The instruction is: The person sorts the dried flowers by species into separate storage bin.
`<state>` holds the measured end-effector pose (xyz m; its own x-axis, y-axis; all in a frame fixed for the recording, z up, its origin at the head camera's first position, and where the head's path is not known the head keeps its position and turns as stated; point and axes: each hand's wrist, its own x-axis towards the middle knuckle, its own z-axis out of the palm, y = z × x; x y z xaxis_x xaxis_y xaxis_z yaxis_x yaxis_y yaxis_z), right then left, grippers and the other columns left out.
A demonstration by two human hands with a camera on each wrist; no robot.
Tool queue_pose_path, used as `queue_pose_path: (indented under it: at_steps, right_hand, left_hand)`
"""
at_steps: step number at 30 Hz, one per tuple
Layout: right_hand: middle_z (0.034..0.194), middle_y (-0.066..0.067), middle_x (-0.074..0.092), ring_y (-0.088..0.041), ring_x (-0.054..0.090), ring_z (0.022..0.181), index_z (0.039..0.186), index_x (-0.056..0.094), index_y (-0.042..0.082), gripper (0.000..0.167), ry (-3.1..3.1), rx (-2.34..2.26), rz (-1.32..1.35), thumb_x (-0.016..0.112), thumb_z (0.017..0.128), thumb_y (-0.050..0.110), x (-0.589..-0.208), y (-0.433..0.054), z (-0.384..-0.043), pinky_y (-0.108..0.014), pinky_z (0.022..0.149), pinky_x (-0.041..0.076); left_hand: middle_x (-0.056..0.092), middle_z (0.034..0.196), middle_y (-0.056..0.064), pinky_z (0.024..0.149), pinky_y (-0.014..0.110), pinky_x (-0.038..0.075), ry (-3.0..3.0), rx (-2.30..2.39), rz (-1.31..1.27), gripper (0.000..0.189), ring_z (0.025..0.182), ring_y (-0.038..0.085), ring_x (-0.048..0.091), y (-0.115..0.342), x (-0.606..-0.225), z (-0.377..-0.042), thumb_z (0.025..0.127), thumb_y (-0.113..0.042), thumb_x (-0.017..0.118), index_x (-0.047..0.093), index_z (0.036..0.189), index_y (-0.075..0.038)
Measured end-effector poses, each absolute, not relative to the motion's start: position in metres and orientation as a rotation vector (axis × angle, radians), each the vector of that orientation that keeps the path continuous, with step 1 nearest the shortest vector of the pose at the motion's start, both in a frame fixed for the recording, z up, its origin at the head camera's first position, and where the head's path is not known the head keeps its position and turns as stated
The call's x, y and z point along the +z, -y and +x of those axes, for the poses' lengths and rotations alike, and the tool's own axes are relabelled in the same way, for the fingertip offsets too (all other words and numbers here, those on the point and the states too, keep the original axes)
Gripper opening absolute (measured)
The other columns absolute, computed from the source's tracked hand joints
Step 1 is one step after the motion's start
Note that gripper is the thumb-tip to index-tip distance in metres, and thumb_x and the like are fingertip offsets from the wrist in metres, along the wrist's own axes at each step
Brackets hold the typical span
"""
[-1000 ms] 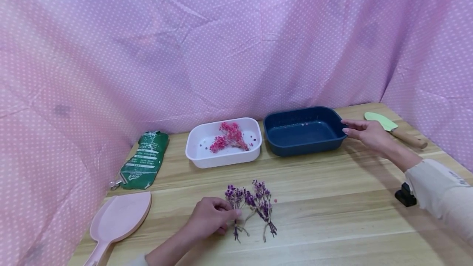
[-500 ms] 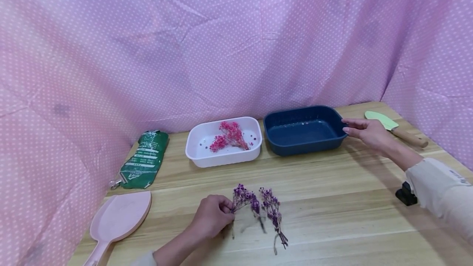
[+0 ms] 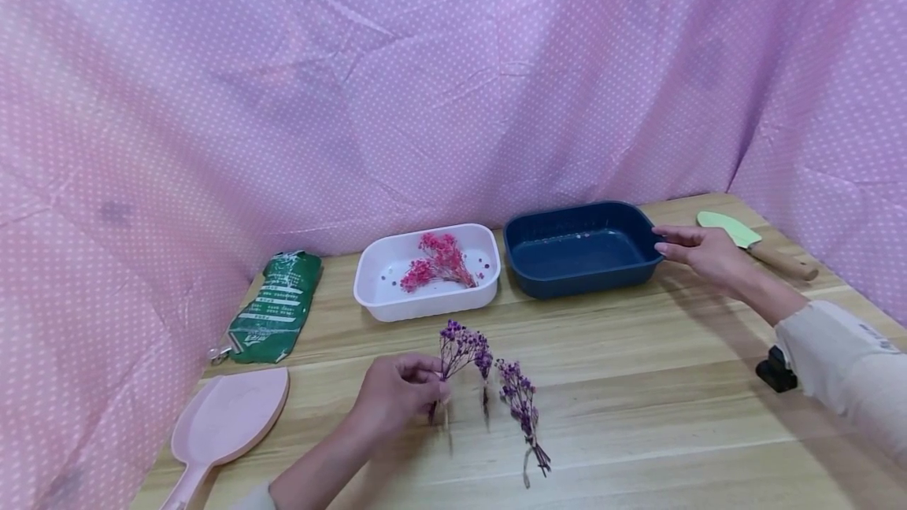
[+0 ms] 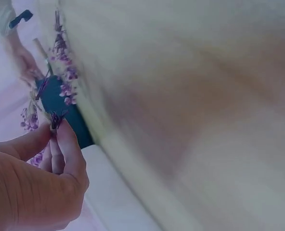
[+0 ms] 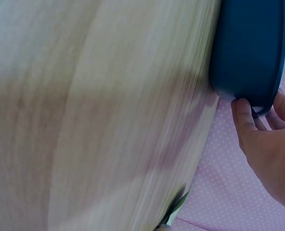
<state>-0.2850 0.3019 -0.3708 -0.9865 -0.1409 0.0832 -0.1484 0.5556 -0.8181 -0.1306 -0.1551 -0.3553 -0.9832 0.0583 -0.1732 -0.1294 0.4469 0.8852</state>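
Note:
My left hand (image 3: 400,393) pinches a small bunch of purple dried flowers (image 3: 457,349) by its stems, thumb against fingers, over the near part of the table. A second purple bunch (image 3: 485,372) hangs close beside it, its flower heads overlapping the held ones. To the right, a third purple bunch (image 3: 523,408) lies on the wood with its tied stems toward me. My right hand (image 3: 708,256) grips the right end of a dark blue plastic basin (image 3: 584,283); in the right wrist view, thumb and fingers (image 5: 244,113) meet its rim and outer wall.
Left of the blue basin stands a white basin (image 3: 428,307) holding pink dried flowers (image 3: 441,262). A green bag (image 3: 276,309) and a pink scoop (image 3: 230,419) lie at left. A green-bladed trowel (image 3: 758,246) lies behind my right hand. Pink dotted cloth (image 3: 453,85) hangs behind.
My left hand has lifted its purple bunch, first shifting right, then up and left, and the second bunch has risen with it. The third bunch has slid right. My right hand stays at the blue basin.

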Motion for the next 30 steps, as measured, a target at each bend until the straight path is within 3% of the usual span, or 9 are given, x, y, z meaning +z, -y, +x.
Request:
queue_pose_path:
  at_steps: [6, 13, 20, 30]
  right_hand:
    - [0.136, -0.029, 0.046, 0.022, 0.045, 0.091, 0.139, 0.046, -0.005, 0.056, 2.760, 1.478, 0.254, 0.058, 0.097, 0.030, -0.370, -0.301, -0.285, -0.005, 0.073, 0.044]
    - [0.136, -0.029, 0.046, 0.019, 0.048, 0.094, 0.138, 0.046, -0.006, 0.054, 2.760, 1.481, 0.263, 0.058, 0.097, 0.028, -0.370, -0.301, -0.284, -0.005, 0.074, 0.045]
    - [0.137, -0.030, 0.045, 0.023, 0.045, 0.091, 0.138, 0.046, -0.007, 0.054, 2.753, 1.508, 0.264, 0.058, 0.097, 0.026, -0.369, -0.301, -0.284, -0.006, 0.074, 0.046]
    - [0.136, -0.030, 0.046, 0.022, 0.045, 0.089, 0.137, 0.047, -0.006, 0.054, 2.765, 1.476, 0.249, 0.058, 0.097, 0.028, -0.368, -0.300, -0.283, -0.004, 0.073, 0.043]
  left_hand:
    - [0.068, 0.074, -0.002, 0.057, 0.020, 0.050, -2.823, 1.196, 0.297, 0.016, 0.066, 0.006, 0.058, 0.159, -0.360, -0.131, 0.075, 0.001, 0.078, 0.076, 0.088, -0.008]
    - [0.062, 0.072, -0.008, 0.054, 0.023, 0.047, -3.225, 0.570, 0.648, 0.031, 0.064, 0.006, 0.057, 0.160, -0.367, -0.129, 0.072, 0.008, 0.072, 0.078, 0.089, -0.018]
    - [0.067, 0.077, -0.007, 0.058, 0.023, 0.050, -3.288, 0.669, 0.554, 0.024, 0.068, 0.006, 0.061, 0.155, -0.348, -0.134, 0.074, 0.002, 0.078, 0.077, 0.090, -0.015]
    - [0.066, 0.072, 0.002, 0.056, 0.022, 0.051, -2.806, 1.357, 0.229, 0.015, 0.067, 0.012, 0.059, 0.145, -0.331, -0.158, 0.078, 0.005, 0.075, 0.074, 0.091, -0.002]
